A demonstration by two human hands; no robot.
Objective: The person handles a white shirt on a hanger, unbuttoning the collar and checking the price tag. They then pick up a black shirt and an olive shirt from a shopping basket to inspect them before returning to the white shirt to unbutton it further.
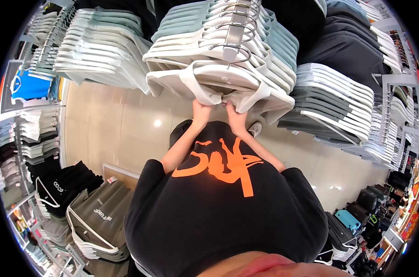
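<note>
In front of me an off-white collared shirt (pixel 172 85) hangs on a white hanger (pixel 208 69), the front one on a metal rack arm (pixel 234 32). Its collar is spread apart. My left hand (pixel 201 113) is closed on the shirt front, just below the left collar point. Close beside it, my right hand (pixel 236 116) pinches the cloth under the right collar point. Both sets of fingers are partly covered by the fabric. Behind this shirt hang several white and pale green garments (pixel 281 39) on hangers.
White and green garments (pixel 101 55) hang to the left, with grey and white ones (pixel 334 99) to the right. Olive garments (pixel 101 212) and black ones (pixel 64 187) stand behind on the left. Tiled floor (pixel 126 124) runs between the racks. Light-blue luggage (pixel 348 220) sits at lower right.
</note>
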